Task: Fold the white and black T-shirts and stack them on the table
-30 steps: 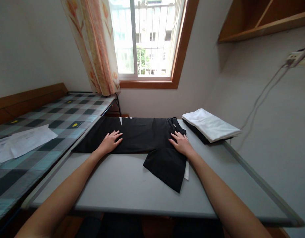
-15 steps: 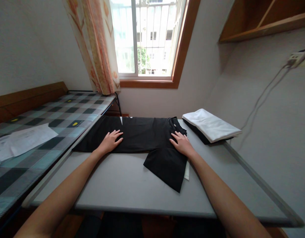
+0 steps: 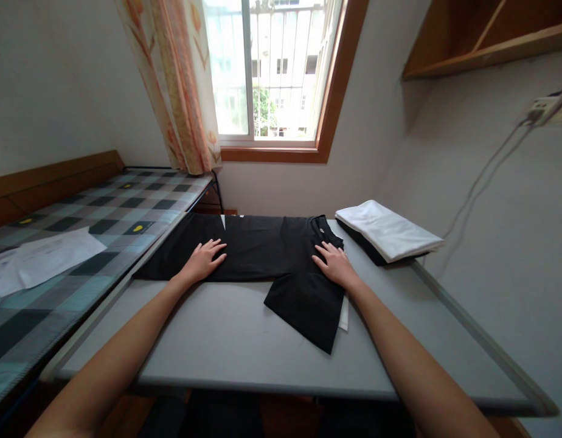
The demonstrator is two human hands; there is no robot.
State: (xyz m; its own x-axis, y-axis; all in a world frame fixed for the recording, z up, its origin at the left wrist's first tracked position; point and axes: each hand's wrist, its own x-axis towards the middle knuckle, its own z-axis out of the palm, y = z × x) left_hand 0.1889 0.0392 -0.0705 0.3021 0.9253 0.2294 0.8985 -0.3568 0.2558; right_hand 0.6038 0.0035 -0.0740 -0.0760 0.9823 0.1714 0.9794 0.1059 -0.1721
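Observation:
A black T-shirt (image 3: 258,246) lies folded lengthwise across the grey table (image 3: 244,347), its collar to the right and hem to the left. One sleeve points toward me, and a bit of white cloth (image 3: 343,316) peeks out beside it. My left hand (image 3: 203,258) rests open on the shirt's body near the hem end, fingers spread. Flat on the cloth just below the collar lies my right hand (image 3: 334,263), also with its fingers apart. Neither hand grips anything.
Folded white cloth (image 3: 390,228) sits on folded black cloth (image 3: 360,240) at the table's back right. Left of the table is a bed with a checked cover (image 3: 96,210) and papers (image 3: 57,261). A window (image 3: 281,79) and curtain (image 3: 185,91) are ahead; a wooden shelf (image 3: 486,56) hangs upper right.

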